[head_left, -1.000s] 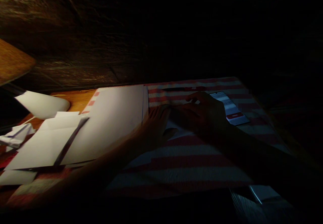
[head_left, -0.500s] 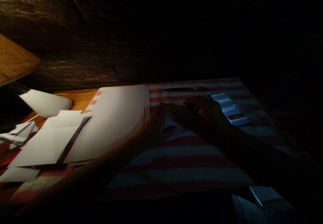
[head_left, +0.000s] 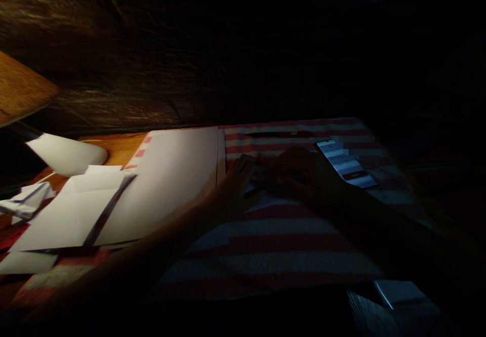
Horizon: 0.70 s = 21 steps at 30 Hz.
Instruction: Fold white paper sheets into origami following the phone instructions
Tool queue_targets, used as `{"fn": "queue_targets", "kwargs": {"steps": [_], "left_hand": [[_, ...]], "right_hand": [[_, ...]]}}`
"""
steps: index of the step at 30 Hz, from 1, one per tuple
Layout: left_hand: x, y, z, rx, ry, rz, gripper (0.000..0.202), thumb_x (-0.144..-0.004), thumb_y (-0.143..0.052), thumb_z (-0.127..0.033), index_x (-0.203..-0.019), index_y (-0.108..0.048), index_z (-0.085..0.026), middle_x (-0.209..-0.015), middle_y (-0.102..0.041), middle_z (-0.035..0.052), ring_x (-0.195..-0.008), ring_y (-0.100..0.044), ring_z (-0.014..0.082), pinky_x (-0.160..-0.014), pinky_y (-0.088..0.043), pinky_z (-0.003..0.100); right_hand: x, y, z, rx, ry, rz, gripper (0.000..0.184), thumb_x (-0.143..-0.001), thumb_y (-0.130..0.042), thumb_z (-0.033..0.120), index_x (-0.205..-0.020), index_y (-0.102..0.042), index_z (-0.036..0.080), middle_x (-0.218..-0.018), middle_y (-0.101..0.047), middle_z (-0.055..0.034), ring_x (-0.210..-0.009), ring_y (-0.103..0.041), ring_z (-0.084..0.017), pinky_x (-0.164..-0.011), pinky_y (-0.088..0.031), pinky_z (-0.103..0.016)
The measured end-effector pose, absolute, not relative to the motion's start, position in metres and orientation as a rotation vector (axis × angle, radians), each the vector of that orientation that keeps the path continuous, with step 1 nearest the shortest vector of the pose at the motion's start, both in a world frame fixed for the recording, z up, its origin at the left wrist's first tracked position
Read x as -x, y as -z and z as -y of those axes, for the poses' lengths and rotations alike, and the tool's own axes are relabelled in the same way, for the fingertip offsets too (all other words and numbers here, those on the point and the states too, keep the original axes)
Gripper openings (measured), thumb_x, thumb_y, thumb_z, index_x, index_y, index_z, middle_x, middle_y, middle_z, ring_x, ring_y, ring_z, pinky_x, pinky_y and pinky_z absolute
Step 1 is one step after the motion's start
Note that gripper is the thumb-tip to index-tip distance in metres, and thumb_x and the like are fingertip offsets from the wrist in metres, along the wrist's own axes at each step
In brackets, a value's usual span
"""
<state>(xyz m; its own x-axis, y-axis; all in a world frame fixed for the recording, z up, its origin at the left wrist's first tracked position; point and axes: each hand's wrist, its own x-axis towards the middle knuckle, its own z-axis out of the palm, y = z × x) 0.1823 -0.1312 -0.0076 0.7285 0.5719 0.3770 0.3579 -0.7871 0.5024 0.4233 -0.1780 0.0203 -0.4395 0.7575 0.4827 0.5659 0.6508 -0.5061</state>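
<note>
The scene is very dark. My left hand (head_left: 234, 189) lies on a small white sheet of paper (head_left: 266, 201) on the red-and-white striped cloth (head_left: 273, 246), fingers stretched forward and pressing down. My right hand (head_left: 304, 177) rests just to its right on the same paper, fingers bent over it; what they pinch is lost in shadow. A lit phone (head_left: 345, 164) lies right of my right hand. A large white sheet (head_left: 170, 180) lies just left of my left hand.
Folded white papers (head_left: 76, 210) and scraps (head_left: 26, 200) lie at the left on the wooden table (head_left: 114, 149). A white lamp shade (head_left: 64, 154) sits at the far left. A dark pen-like object (head_left: 277, 134) lies at the cloth's far edge. A pale object (head_left: 398, 291) sits bottom right.
My right hand has drawn left from the phone toward my left hand and lowered onto the paper. My left hand shifted slightly forward.
</note>
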Motion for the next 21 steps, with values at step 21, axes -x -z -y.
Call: {"fn": "queue_targets", "kwargs": {"steps": [21], "left_hand": [[-0.181, -0.001, 0.133, -2.660, -0.565, -0.974, 0.052, -0.075, -0.073, -0.018, -0.121, -0.049, -0.021, -0.118, -0.064, 0.0107, -0.112, -0.060, 0.0347, -0.096, -0.048, 0.053]], "right_hand": [[-0.410, 0.001, 0.172, 0.814, -0.678, 2.161, 0.038, -0.084, -0.084, 0.036, -0.117, -0.073, 0.022, -0.130, -0.069, -0.0112, -0.123, -0.065, -0.027, -0.104, -0.053, -0.047]]}}
